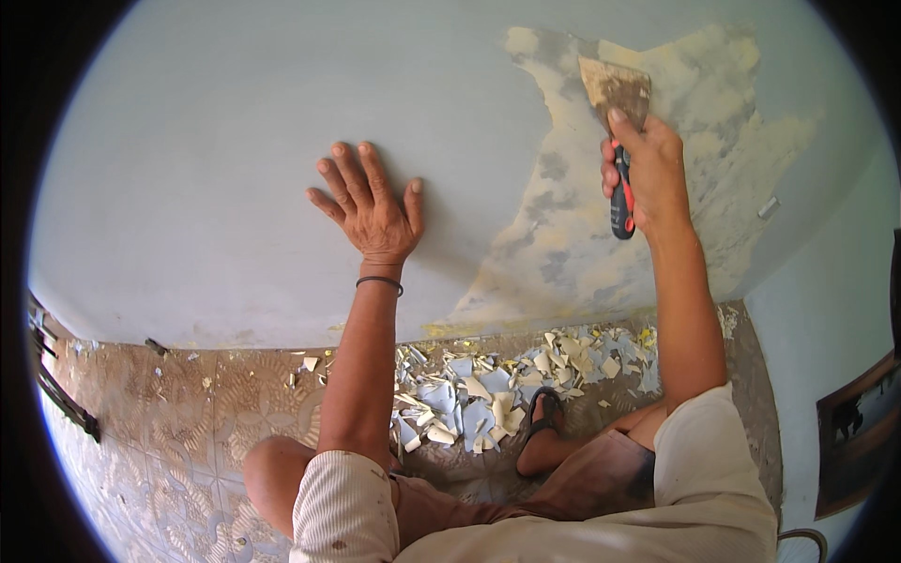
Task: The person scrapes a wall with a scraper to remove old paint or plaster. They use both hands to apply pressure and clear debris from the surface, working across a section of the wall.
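Note:
My right hand [651, 165] grips the black and red handle of a paint scraper [618, 88], its broad blade pointing up and coated with residue. The blade lies over a bared patch [711, 155] of the wall, mottled cream and grey with ragged edges. Whether the blade edge touches the wall, I cannot tell. To the left, my left hand [376, 211] is spread flat against the pale blue-grey painted wall [211, 155], fingers apart and holding nothing. Below, a heap of peeled paint flakes [486, 401], blue and cream, lies along the wall's foot.
A patterned tile floor [190, 436] runs up to the wall. My sandalled foot [545, 422] stands beside the flakes. A small white fitting [769, 207] sits on the wall at right. A framed picture [855, 436] is on the side wall. Dark metal bars [63, 401] stand at far left.

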Demonstrator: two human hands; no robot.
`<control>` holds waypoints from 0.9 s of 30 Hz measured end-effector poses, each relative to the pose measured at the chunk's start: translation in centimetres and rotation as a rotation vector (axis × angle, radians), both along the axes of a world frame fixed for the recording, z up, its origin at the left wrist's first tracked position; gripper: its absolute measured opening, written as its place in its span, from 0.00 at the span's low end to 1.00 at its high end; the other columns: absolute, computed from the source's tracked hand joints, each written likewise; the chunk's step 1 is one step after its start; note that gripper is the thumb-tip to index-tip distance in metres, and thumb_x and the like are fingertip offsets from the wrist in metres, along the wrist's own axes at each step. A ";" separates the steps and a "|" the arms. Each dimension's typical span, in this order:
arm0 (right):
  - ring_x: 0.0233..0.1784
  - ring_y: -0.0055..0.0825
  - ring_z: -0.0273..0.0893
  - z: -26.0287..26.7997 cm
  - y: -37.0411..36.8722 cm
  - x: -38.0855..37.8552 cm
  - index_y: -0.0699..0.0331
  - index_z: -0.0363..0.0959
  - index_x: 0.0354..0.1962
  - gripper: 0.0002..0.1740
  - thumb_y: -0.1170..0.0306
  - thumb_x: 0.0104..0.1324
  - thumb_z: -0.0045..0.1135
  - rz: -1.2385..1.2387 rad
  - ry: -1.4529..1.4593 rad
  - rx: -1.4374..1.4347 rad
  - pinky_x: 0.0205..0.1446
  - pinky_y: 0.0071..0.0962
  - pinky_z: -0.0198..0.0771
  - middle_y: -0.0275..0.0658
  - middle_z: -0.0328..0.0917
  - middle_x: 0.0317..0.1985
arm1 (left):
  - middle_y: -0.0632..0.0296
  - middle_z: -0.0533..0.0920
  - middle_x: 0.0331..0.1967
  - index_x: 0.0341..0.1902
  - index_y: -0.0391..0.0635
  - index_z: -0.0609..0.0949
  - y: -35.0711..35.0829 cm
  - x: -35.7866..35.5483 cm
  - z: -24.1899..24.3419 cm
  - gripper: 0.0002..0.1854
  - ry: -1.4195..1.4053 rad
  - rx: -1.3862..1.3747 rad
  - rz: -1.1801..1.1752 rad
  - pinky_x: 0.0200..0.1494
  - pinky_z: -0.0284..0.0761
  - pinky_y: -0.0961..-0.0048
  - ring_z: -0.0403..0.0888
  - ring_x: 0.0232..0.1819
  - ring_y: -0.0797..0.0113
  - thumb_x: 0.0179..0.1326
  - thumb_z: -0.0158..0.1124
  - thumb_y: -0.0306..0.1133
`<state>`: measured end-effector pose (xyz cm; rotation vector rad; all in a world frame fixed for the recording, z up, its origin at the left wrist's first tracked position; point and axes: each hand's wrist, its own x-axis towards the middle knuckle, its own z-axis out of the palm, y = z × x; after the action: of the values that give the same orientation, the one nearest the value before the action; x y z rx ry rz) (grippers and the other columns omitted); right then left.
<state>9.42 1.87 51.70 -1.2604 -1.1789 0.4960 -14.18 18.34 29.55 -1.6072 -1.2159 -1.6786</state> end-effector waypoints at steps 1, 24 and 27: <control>0.18 0.23 0.70 0.1 0.1 0.3 0.66 0.70 0.38 0.17 0.62 0.79 0.62 0.010 0.000 0.022 0.20 0.31 0.69 0.38 0.75 0.26 | 0.45 0.46 0.91 0.90 0.45 0.54 -0.1 0.3 0.0 0.46 0.001 -0.001 -0.011 0.85 0.16 0.37 0.30 0.92 0.45 0.80 0.51 0.59; 0.19 0.24 0.70 2.1 1.4 -1.1 0.71 0.71 0.40 0.16 0.65 0.78 0.62 0.078 0.004 0.049 0.21 0.33 0.70 0.42 0.77 0.28 | 0.47 0.46 0.91 0.89 0.45 0.57 0.3 0.4 0.0 0.45 -0.023 -0.013 -0.012 0.85 0.14 0.35 0.29 0.92 0.46 0.78 0.53 0.58; 0.19 0.21 0.68 3.9 2.4 -2.3 0.66 0.70 0.39 0.15 0.63 0.78 0.64 0.118 0.021 0.124 0.22 0.30 0.70 0.39 0.76 0.28 | 0.47 0.45 0.91 0.89 0.45 0.57 0.1 0.6 -0.1 0.45 -0.020 -0.039 -0.020 0.85 0.13 0.35 0.29 0.92 0.46 0.78 0.52 0.59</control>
<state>7.13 4.26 55.61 -1.0819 -1.2525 0.5139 -13.57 18.45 29.48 -1.6344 -1.2541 -1.6971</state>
